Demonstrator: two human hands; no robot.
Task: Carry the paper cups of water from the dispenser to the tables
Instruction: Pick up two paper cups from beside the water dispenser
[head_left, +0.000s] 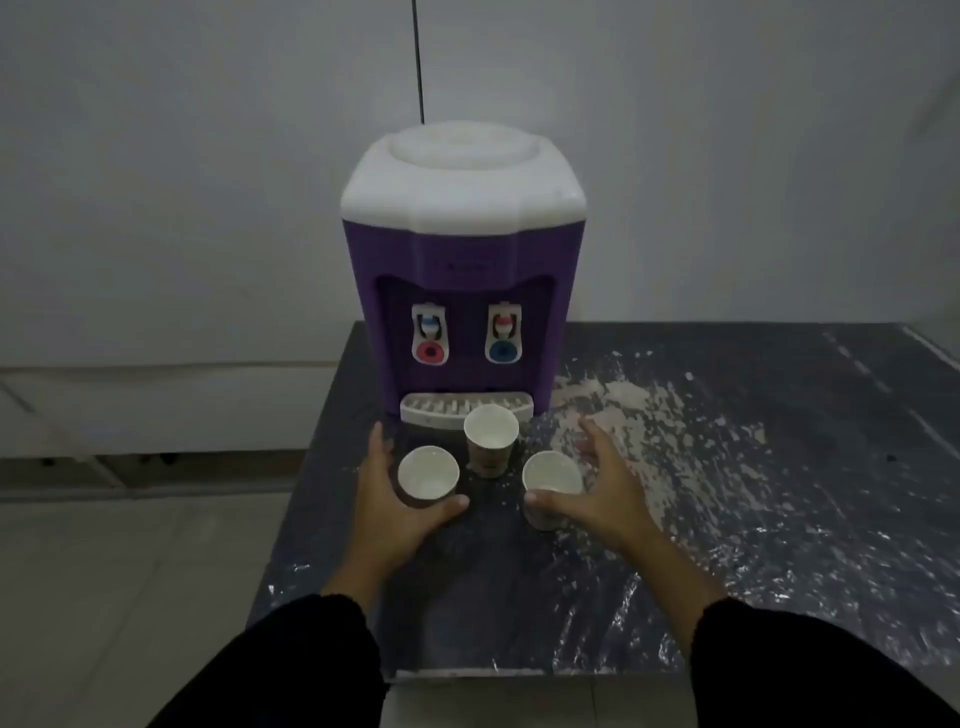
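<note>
Three white paper cups stand on the dark table (519, 597) in front of the purple and white water dispenser (462, 249). The middle cup (491, 434) stands right at the dispenser's drip tray (441, 405), untouched. My left hand (395, 499) wraps the left cup (427, 475), with the thumb across its front and the fingers along its left side. My right hand (597, 488) is beside the right cup (550, 475). Its thumb touches the cup's front and its fingers are spread apart, off the cup's far right side. Whether the cups hold water is hard to tell.
The table is covered in shiny plastic film with white splatter (649, 415) to the right of the dispenser. Its left edge (291, 519) drops to a pale tiled floor (130, 571). A grey wall with a thin black cable (418, 62) stands behind.
</note>
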